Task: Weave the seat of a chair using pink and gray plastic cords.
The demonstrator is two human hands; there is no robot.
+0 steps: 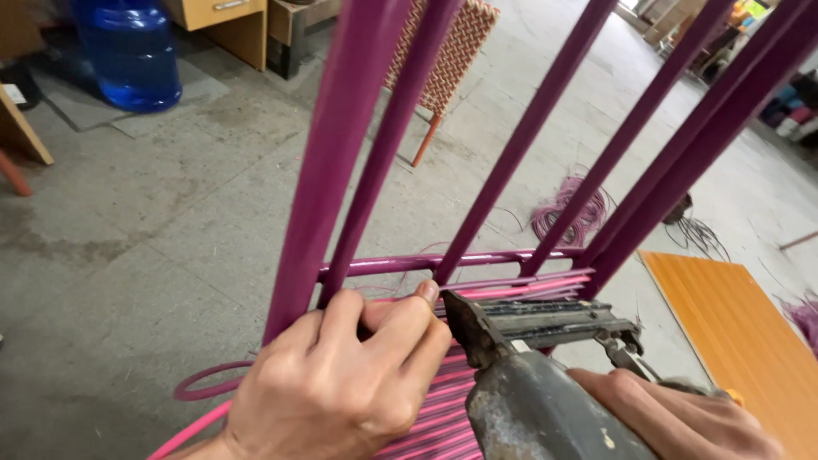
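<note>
A purple metal chair frame (358,128) stands close in front of me, its bars rising up and to the right. Pink cord (443,409) is woven in rows across its lower part. My left hand (341,383) pinches the pink cord against the frame's crossbar (400,264), thumb tip beside the tool's nose. My right hand (682,417) grips a grey, worn staple gun (528,341), whose nose presses at the cord just right of my left thumb.
Concrete floor all around. A blue water jug (128,51) stands at the back left, a woven chair (447,60) at the back centre. A coil of pink cord (571,213) lies on the floor behind the frame. An orange board (733,324) lies at the right.
</note>
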